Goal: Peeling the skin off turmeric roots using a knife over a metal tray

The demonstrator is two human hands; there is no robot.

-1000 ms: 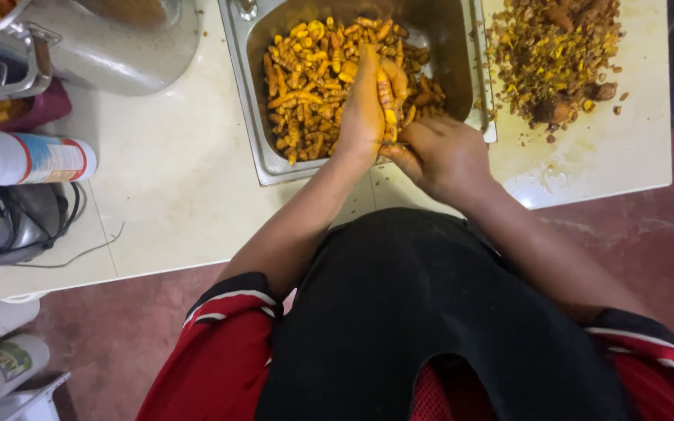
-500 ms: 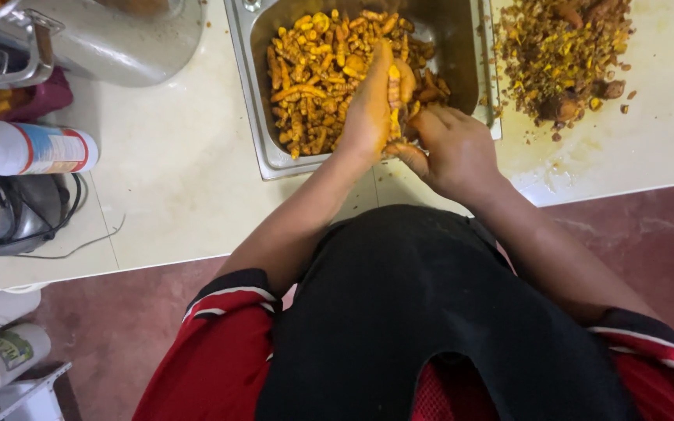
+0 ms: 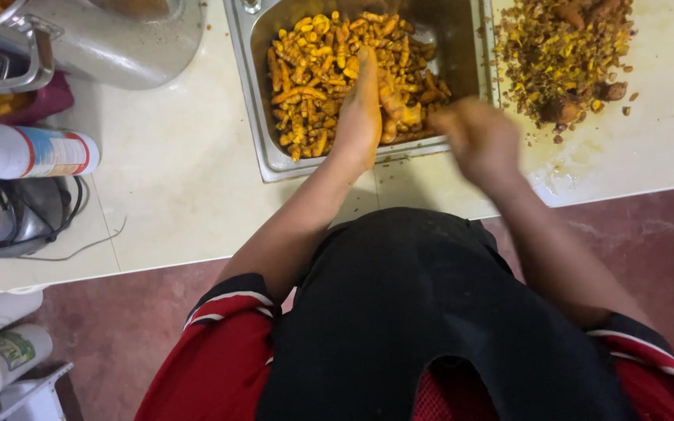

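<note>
You stand at a pale surface that carries everything. Set into it is a steel tray, full of yellow-orange roots. The tray's long side runs left to right in front of you. To the right of the tray, a heap of brown and yellow scraps lies on the surface.

Your left hand is the nearer one to the roots: it reaches straight forward into the tray and lies on the pile, fingers stretched and close together, the grip flat and not closed around any piece that I can see. The roots are under it and on both sides of it.

Your right hand is over the tray's near right corner, between the roots and the scraps. It is blurred, so I cannot tell its grip or if it holds something.
</note>
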